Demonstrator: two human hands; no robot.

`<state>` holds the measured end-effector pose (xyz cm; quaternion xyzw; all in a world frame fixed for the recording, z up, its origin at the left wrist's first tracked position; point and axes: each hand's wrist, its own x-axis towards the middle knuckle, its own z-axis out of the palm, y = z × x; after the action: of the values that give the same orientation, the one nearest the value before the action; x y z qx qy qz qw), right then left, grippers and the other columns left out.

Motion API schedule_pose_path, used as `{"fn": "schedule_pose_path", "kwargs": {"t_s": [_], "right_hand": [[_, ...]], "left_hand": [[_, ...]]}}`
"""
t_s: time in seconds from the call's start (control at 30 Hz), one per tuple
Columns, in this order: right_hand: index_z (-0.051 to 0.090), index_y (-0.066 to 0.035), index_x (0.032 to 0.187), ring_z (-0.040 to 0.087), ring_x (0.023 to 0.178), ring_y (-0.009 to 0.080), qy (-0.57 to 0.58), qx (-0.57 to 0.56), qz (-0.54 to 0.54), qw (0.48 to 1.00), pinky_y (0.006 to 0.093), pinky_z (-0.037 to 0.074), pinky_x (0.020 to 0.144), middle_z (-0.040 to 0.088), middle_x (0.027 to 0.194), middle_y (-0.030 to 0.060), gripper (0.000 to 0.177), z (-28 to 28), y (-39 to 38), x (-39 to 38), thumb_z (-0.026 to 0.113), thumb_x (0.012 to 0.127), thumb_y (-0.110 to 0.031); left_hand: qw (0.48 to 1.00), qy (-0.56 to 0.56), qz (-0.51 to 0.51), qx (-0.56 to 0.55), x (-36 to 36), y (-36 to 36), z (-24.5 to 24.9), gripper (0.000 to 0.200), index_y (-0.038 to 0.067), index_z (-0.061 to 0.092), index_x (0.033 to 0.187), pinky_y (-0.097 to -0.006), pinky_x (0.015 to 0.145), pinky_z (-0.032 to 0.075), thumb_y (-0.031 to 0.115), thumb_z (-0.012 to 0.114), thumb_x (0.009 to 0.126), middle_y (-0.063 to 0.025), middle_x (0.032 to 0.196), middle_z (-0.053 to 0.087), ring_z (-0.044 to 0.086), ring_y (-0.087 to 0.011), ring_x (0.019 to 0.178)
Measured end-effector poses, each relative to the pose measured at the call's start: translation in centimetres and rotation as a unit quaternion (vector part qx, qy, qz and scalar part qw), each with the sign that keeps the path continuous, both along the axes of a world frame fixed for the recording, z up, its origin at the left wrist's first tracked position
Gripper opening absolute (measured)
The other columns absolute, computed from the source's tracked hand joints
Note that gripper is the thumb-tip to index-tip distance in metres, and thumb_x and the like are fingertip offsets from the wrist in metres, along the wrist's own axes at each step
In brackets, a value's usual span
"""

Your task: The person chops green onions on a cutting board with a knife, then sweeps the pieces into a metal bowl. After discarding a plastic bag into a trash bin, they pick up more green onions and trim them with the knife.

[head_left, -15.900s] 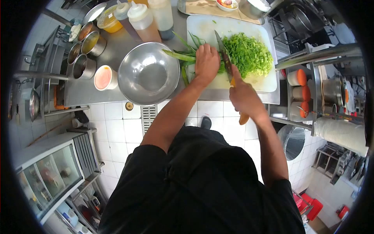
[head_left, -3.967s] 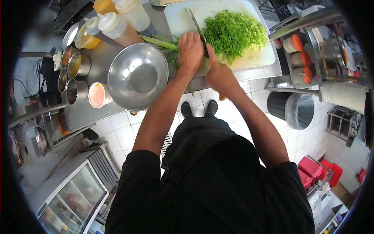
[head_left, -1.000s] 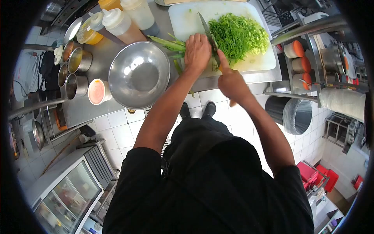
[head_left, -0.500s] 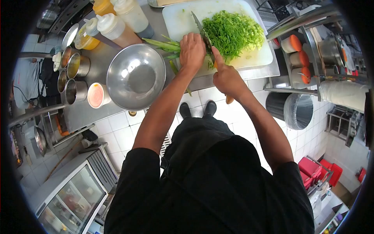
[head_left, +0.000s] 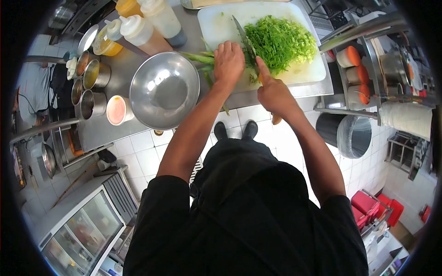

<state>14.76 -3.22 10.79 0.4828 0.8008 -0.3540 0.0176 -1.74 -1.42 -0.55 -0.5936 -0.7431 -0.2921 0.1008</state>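
On a white cutting board [head_left: 216, 30], a heap of finely sliced green leaves [head_left: 281, 46] covers the right half. My right hand [head_left: 276, 94] is wrapped round the wooden handle of a long knife [head_left: 245, 39], its index finger stretched toward the blade. The blade stands on the board between the heap and my left hand. My left hand [head_left: 230, 62] presses down on long green stalks [head_left: 198, 57], fingers together over them. The stalks stick out to the left, and one hangs past the board's front edge. A large steel bowl [head_left: 164, 90] is left of my left hand.
Squeeze bottles [head_left: 159, 20] stand at the back left. Small steel pots [head_left: 96, 74] and a white tub with pinkish contents [head_left: 119, 110] are left of the bowl. A lined bin [head_left: 354, 135] is on the floor at right. Another person [head_left: 34, 92] is at far left.
The whole view has shifted slightly, so the table and its things appear a little further right. Both hands keep nearly the same places, with the knife still beside the heap.
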Motion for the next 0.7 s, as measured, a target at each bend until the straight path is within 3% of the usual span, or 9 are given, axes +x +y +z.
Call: {"fn": "schedule_pose_path", "kwargs": {"t_s": [0.1,0.23,0.33,0.37,0.47,0.5,0.6,0.7], "right_hand": [[0.011,-0.011,0.161,0.067,0.088,0.0475,0.017,-0.115,-0.028,0.993,0.0502,0.050,0.091,0.069,0.092,0.0324,0.091,3.7,0.3,-0.3,0.053,0.080,-0.005],[0.012,-0.008,0.160,0.067,0.084,0.0480,0.033,0.049,0.016,0.998,0.0518,0.052,0.084,0.069,0.089,0.0322,0.090,-2.3,-0.7,-1.0,0.051,0.080,-0.003],[0.011,-0.006,0.160,0.067,0.083,0.0478,0.043,0.053,0.027,0.997,0.0515,0.053,0.081,0.068,0.087,0.0322,0.089,-3.0,2.3,-2.2,0.051,0.080,-0.003],[0.009,-0.006,0.160,0.067,0.082,0.0471,0.071,-0.039,0.006,0.997,0.0516,0.053,0.078,0.068,0.086,0.0318,0.089,-2.1,2.9,-2.1,0.052,0.081,-0.004],[0.010,-0.005,0.160,0.068,0.080,0.0467,0.034,-0.149,-0.027,0.988,0.0514,0.054,0.077,0.069,0.086,0.0313,0.089,4.0,2.6,-2.0,0.052,0.081,-0.004],[0.014,-0.004,0.159,0.068,0.078,0.0464,0.049,-0.137,-0.028,0.989,0.0503,0.054,0.076,0.069,0.086,0.0310,0.088,4.0,1.7,-1.7,0.052,0.081,-0.004],[0.016,-0.012,0.160,0.069,0.062,0.0352,0.066,0.121,0.018,0.990,0.0440,0.057,0.058,0.069,0.086,0.0298,0.082,-4.6,-0.1,-1.3,0.045,0.084,0.000],[0.015,-0.009,0.160,0.069,0.059,0.0345,0.098,0.055,0.027,0.993,0.0436,0.057,0.059,0.069,0.081,0.0274,0.083,-4.2,2.5,-2.6,0.045,0.083,0.000]], "left_hand": [[1.000,-0.002,-0.011,-0.009,-0.2,-0.2,0.0,0.013,0.005,0.062,0.093,-0.0442,0.083,0.043,0.017,0.060,0.089,-0.0123,0.096,0.058,0.055,-0.0306,0.096],[1.000,-0.008,-0.016,-0.016,-0.1,-0.1,0.3,0.012,0.005,0.062,0.094,-0.0444,0.084,0.043,0.016,0.060,0.088,-0.0123,0.096,0.058,0.056,-0.0308,0.097],[1.000,-0.010,-0.026,-0.014,-0.2,-0.3,0.4,0.012,0.004,0.062,0.094,-0.0442,0.085,0.043,0.015,0.061,0.088,-0.0122,0.097,0.058,0.055,-0.0308,0.097],[0.999,-0.013,-0.030,-0.022,0.1,-1.0,0.3,0.012,0.005,0.062,0.094,-0.0442,0.085,0.043,0.015,0.061,0.088,-0.0122,0.096,0.058,0.055,-0.0308,0.097],[0.999,-0.014,-0.027,-0.013,-0.2,-0.3,0.5,0.013,0.005,0.061,0.095,-0.0441,0.086,0.043,0.015,0.061,0.087,-0.0121,0.096,0.058,0.055,-0.0307,0.098],[0.999,-0.014,-0.027,-0.014,-0.2,-0.5,0.5,0.013,0.005,0.061,0.096,-0.0441,0.086,0.043,0.015,0.061,0.088,-0.0121,0.097,0.058,0.055,-0.0307,0.098],[0.999,-0.019,-0.031,-0.013,-0.2,-0.1,0.5,0.013,0.005,0.060,0.097,-0.0437,0.086,0.043,0.014,0.061,0.087,-0.0120,0.098,0.058,0.055,-0.0303,0.098],[0.999,-0.015,-0.027,-0.018,-0.8,-0.2,0.5,0.013,0.005,0.060,0.097,-0.0433,0.086,0.043,0.014,0.060,0.087,-0.0120,0.100,0.057,0.054,-0.0301,0.099]]}}
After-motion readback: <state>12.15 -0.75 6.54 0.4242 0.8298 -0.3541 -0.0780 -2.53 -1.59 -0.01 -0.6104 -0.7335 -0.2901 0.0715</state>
